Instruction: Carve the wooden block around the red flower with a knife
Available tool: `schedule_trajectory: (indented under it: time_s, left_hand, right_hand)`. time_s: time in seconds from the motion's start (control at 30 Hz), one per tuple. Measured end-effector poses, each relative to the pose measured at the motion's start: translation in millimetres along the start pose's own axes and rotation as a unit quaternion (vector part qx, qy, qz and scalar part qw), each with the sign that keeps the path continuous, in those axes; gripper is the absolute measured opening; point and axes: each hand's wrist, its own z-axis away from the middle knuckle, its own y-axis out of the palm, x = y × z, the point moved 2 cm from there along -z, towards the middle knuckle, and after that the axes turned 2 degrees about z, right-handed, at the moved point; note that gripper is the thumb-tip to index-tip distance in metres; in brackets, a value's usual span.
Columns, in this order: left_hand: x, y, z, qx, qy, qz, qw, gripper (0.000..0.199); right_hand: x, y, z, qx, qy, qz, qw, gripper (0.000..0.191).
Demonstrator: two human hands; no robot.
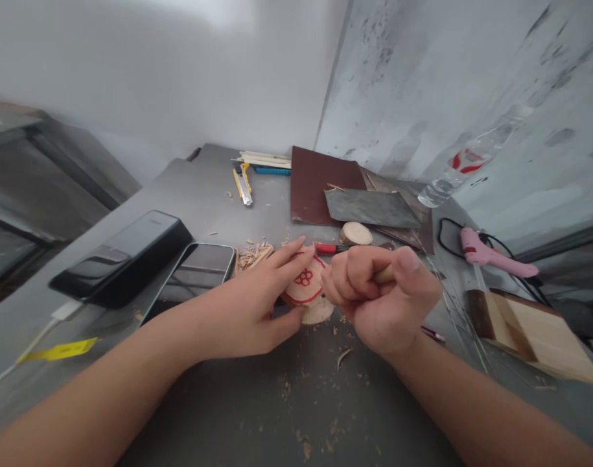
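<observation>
My round piece of wood (312, 280) is on the gray table (257, 415), in the middle, between my two hands. It is light tan, with a thick red ring near its edge. Inside the ring is a little red flower made of small loops. My fingers hide some of it.

My left hand (257, 301) is spread wide, with fingers on the wood and the thumb low by its near edge. My right hand (383, 292) is squeezed in a fist around a tan handle (384, 275); I can't see the tool's tip.

From the round wood, a red pen (328, 249) is at one o'clock, curly wood bits (255, 255) are at ten o'clock, and a phone (199, 272) is at nine o'clock.
</observation>
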Motion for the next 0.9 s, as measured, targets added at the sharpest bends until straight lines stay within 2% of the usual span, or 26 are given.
schedule_trajectory:
  time_s: [0.1,0.23,0.3,0.4,0.5,0.7,0.8,0.9]
  left_hand:
    - [-3,-0.5,-1,0.007,-0.008,-0.005,1.000,0.080]
    - [-4,-0.1,-2,0.013,-0.011,-0.012,1.000,0.077]
    - [-2,0.7,-2,0.006,-0.003,-0.014,1.000,0.080]
    - [-1,1.6,-1,-0.003,0.003,-0.016,1.000,0.080]
    - [0,1.8,-1,-0.002,-0.002,-0.014,1.000,0.080]
    - [0,2.1,-2,0.002,0.001,-0.001,1.000,0.082]
    - [0,1.9,-1,0.004,-0.006,0.001,1.000,0.083]
    - [-1,0.4,-1,0.011,-0.013,-0.007,1.000,0.082]
  right_hand:
    - [-5,3,5,-0.017,-0.015,0.027,0.999,0.061]
    - [-10,8,3,-0.091,-0.018,0.036,0.995,0.062]
    - [-12,8,-2,-0.131,-0.007,0.016,0.991,0.064]
    - [-12,5,-11,-0.154,0.018,-0.026,0.988,0.070]
    - [-9,2,-16,-0.115,0.032,-0.044,0.992,0.072]
    - [-9,3,-13,0.016,0.070,-0.059,0.996,0.071]
    - [-13,-2,-14,0.035,0.084,-0.076,0.993,0.070]
    - [-13,-11,-18,0.021,0.103,-0.104,0.989,0.065]
